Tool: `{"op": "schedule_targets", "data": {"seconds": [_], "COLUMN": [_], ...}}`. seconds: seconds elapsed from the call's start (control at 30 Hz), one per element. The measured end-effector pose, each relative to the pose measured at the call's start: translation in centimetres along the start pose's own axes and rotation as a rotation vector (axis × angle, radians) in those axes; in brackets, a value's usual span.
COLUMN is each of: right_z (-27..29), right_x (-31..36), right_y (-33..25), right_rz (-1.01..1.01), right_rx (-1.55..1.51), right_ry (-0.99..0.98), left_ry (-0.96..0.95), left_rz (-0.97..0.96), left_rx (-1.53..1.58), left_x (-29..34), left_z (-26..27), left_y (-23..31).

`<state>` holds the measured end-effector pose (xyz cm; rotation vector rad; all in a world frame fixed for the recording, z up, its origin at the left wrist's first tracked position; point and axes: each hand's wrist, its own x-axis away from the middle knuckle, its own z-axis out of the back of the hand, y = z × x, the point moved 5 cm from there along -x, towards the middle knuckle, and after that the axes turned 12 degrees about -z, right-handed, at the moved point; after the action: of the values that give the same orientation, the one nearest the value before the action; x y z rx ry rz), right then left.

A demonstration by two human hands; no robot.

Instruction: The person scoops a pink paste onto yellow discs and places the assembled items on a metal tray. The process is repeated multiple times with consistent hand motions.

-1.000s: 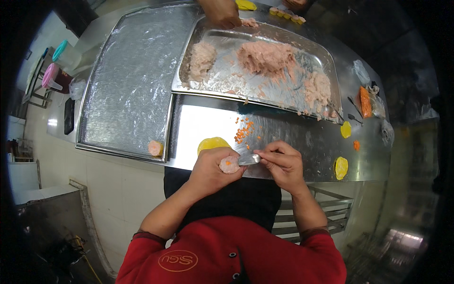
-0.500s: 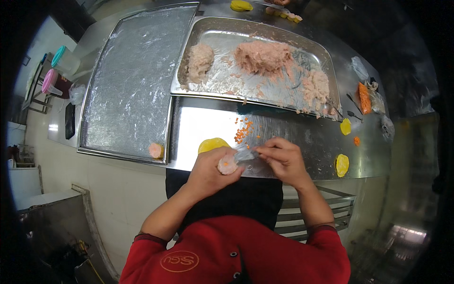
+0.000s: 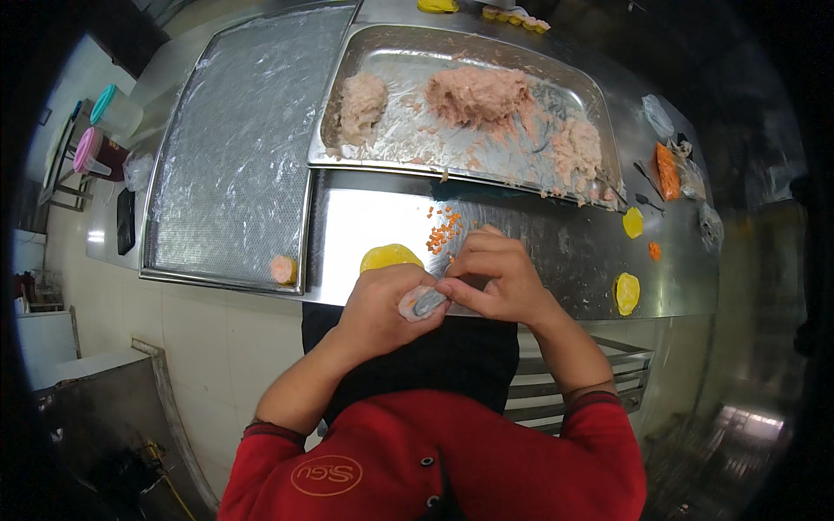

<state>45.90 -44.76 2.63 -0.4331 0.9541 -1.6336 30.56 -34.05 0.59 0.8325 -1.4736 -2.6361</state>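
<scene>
We see the left hand [image 3: 378, 304] cupped, its fingers curled around a small pale dumpling [image 3: 412, 304] with pink filling showing. The right hand [image 3: 497, 280] meets it from the right; its fingers are pinched together on a small metal spatula [image 3: 429, 301], whose blade lies on the dumpling's open top. Both hands touch at the dumpling, just at the near edge of the steel table [image 3: 556, 252].

Just beyond the left fingers lies a yellow wrapper [image 3: 390, 256], flat on the table and partly hidden by the hand. Beyond the right fingers we note a scatter of orange bits [image 3: 444, 229].

To the left of the fingers, a finished pink dumpling [image 3: 282, 269] sits at the near right corner of a large foil-lined tray [image 3: 226, 165].

Farther beyond the fingers stands a second tray [image 3: 347, 156] holding three mounds of pinkish filling [image 3: 478, 94].

Well to the right of the fingers lie two more yellow wrappers, one [image 3: 626, 292] near the table edge, the other [image 3: 633, 222] farther back. Near them is an orange packet [image 3: 667, 170].

Far to the left, off the table, we note two lidded cups [image 3: 100, 139].
</scene>
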Motion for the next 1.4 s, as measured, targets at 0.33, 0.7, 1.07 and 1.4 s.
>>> {"op": "schedule_targets", "data": {"seconds": [0.33, 0.7, 1.07, 1.4], "right_z": [-0.4, 0.9, 0.3, 0.2], "right_x": [-0.1, 4.8, 7.6, 7.5], "right_y": [0.8, 7.0, 8.6, 8.7], "right_rz": [-0.054, -0.337, -0.421, -0.408], "right_rx": [0.040, -0.004, 0.069, 0.056], "right_ry": [0.106, 0.348, 0.481, 0.502], "left_ry": [0.009, 0.319, -0.087, -0.187], "left_rz": [0.104, 0.270, 0.317, 0.425], "left_rx": [-0.013, 0.326, -0.518, -0.584], "left_x": [0.3, 4.9, 6.2, 5.0], "left_z": [0.7, 13.9, 20.2, 19.2], "left_y": [-0.7, -5.7, -10.8, -9.3]}}
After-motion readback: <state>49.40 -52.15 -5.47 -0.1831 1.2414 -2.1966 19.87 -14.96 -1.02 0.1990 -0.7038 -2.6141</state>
